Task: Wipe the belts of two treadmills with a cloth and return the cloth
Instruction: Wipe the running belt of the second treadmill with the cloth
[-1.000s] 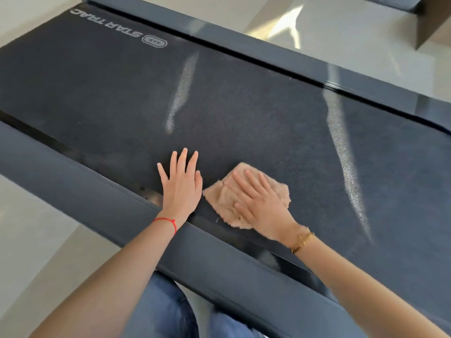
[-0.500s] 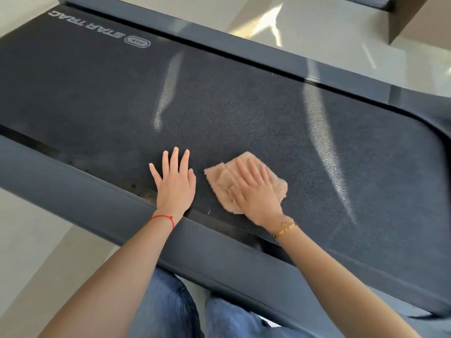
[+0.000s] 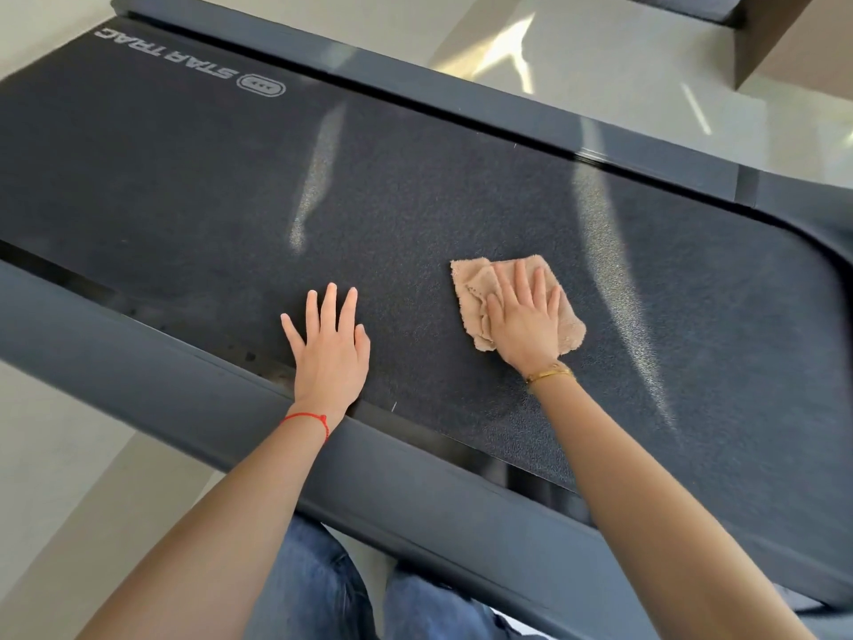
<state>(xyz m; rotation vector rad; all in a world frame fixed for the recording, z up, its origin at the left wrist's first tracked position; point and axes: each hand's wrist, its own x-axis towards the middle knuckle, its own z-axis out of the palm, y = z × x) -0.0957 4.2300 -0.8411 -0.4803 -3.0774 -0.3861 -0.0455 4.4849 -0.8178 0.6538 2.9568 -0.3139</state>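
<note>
A dark treadmill belt [image 3: 415,214] printed with "STAR TRAC" runs across the view from upper left to lower right. A crumpled tan cloth [image 3: 471,288] lies on the belt. My right hand [image 3: 524,316] presses flat on the cloth with straight, spread fingers and covers its middle. To the left of the cloth, my left hand [image 3: 330,348] rests flat on the bare belt near the front edge, fingers straight, holding nothing.
Grey side rails border the belt, one near me [image 3: 184,390] and one on the far side [image 3: 461,103]. Pale shiny floor [image 3: 577,76] lies beyond. A dark object [image 3: 775,34] stands at the top right. My knees in blue jeans [image 3: 323,588] are below the near rail.
My right hand has slid the cloth to the right and a little farther onto the belt, away from my left hand. My left hand has stayed flat on the belt.
</note>
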